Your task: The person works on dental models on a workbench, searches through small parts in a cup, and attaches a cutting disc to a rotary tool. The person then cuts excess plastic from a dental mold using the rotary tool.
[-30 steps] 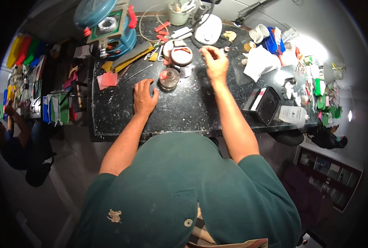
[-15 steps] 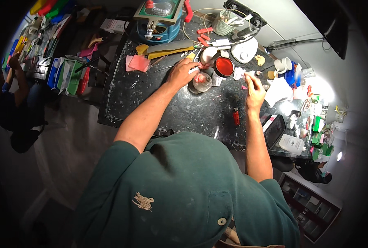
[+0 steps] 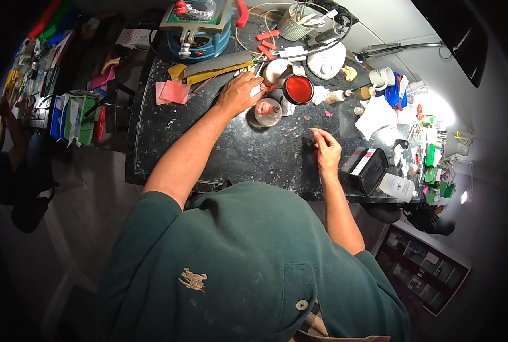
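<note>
The jar [image 3: 268,112] stands on the counter [image 3: 248,154] just beside the left hand [image 3: 238,95], close to the red dish [image 3: 298,89]; a careless sideways sweep of that hand could tip the jar or push it against the dish. The left hand lies with fingers extended over a pale thing; whether it grips, I cannot tell. The right hand [image 3: 328,153] is narrow, thumb near forefinger, with nothing clearly held; lowering it blindly could knock the red object [image 3: 316,154] mostly hidden beside it. The jar seems upright, its long axis vertical, top facing up; the red object's direction cannot be told.
</note>
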`<action>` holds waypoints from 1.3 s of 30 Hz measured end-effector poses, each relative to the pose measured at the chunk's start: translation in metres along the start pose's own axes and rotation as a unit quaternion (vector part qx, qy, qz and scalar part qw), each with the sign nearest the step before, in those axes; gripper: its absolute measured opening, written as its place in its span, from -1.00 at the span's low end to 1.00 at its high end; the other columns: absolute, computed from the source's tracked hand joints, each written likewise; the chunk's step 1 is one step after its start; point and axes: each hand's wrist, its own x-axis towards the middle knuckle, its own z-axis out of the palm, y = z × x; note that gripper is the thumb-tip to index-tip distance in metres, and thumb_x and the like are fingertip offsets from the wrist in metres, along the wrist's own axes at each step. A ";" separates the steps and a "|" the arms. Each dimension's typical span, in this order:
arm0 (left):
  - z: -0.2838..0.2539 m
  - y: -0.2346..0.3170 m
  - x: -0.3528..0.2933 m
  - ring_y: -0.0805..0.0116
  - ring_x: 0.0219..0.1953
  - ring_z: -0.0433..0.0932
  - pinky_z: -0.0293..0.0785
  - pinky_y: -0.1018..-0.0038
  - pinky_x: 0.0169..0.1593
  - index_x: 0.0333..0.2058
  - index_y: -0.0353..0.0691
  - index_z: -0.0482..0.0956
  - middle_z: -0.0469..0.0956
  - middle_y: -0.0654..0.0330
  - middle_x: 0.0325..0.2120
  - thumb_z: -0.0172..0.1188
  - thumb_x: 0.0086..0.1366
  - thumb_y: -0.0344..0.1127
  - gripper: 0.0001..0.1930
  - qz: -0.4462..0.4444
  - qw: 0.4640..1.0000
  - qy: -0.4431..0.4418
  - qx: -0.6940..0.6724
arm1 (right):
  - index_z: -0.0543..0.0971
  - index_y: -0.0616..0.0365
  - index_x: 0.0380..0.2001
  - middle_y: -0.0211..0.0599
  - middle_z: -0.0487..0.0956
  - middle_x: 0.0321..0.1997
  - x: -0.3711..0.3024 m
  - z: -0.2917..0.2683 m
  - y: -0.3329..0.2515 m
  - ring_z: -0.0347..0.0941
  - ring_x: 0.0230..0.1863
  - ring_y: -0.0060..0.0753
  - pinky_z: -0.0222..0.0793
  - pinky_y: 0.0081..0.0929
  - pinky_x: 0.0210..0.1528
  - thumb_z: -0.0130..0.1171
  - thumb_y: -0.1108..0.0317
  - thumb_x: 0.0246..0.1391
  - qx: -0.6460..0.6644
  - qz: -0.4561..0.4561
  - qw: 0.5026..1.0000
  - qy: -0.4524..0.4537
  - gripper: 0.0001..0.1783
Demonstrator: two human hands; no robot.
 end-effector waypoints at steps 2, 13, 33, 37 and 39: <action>0.000 -0.003 0.000 0.08 -0.10 0.52 0.45 0.26 -0.01 -0.05 -0.24 0.60 0.51 0.06 -0.23 0.35 0.11 -0.31 -0.61 0.003 1.000 0.003 -0.007 | 0.71 0.17 -0.20 -0.56 0.53 -0.39 0.000 0.003 0.006 0.33 -0.40 -0.74 0.24 -0.70 -0.34 0.26 0.35 0.20 -0.019 0.003 1.000 -0.007 -0.82; 0.000 0.002 -0.003 0.07 -0.07 0.47 0.42 0.23 0.02 -0.13 -0.20 0.60 0.52 0.11 -0.22 0.28 0.19 -0.32 -0.74 0.001 0.999 0.044 0.030 | 0.68 0.10 -0.16 -0.39 0.57 -0.32 0.002 0.021 0.025 0.49 -0.27 -0.53 0.37 -0.56 -0.12 0.28 0.33 0.15 -0.087 -0.054 0.995 -0.019 -0.79; -0.001 0.004 0.001 0.14 -0.07 0.44 0.42 0.24 0.00 -0.10 -0.04 0.64 0.46 0.19 -0.20 0.14 0.27 -0.44 -0.75 -0.017 0.996 0.032 0.084 | 0.60 0.15 -0.13 -0.22 0.49 -0.01 0.082 0.081 0.000 0.35 0.09 -0.11 0.28 -0.23 0.14 0.29 0.42 -0.12 -0.232 -0.253 0.939 0.022 -0.62; -0.004 0.010 0.003 0.18 -0.10 0.44 0.43 0.27 -0.02 -0.12 -0.07 0.65 0.46 0.21 -0.21 0.23 0.23 -0.36 -0.77 -0.019 0.997 0.026 0.071 | 0.61 0.12 -0.13 -0.24 0.49 0.00 0.086 0.088 0.000 0.35 0.08 -0.07 0.19 -0.16 0.19 0.29 0.28 -0.10 -0.266 -0.242 0.933 0.018 -0.61; -0.004 0.011 0.003 0.20 -0.11 0.44 0.43 0.28 -0.02 -0.11 -0.07 0.65 0.46 0.22 -0.21 0.26 0.21 -0.34 -0.75 -0.016 0.997 0.025 0.078 | 0.60 0.12 -0.11 -0.24 0.50 -0.02 0.089 0.089 -0.001 0.36 0.07 -0.08 0.19 -0.17 0.17 0.28 0.27 -0.09 -0.270 -0.238 0.933 0.014 -0.60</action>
